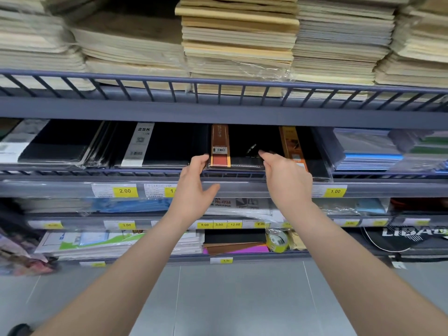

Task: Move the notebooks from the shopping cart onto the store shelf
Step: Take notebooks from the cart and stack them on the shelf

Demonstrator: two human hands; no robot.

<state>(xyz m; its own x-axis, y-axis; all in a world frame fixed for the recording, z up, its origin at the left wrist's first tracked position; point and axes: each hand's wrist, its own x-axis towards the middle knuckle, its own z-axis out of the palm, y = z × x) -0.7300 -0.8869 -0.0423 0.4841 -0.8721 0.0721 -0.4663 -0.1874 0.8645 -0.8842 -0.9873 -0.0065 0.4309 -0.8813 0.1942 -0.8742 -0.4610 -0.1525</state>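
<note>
I see left hand (194, 187) and right hand (283, 178), each grip pinching the black notebook stack (242, 154) on the shelf (72, 187).

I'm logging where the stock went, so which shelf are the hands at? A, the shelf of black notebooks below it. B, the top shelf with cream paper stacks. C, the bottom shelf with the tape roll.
A: the left hand and right hand flank a black notebook with a brown band there.
</note>
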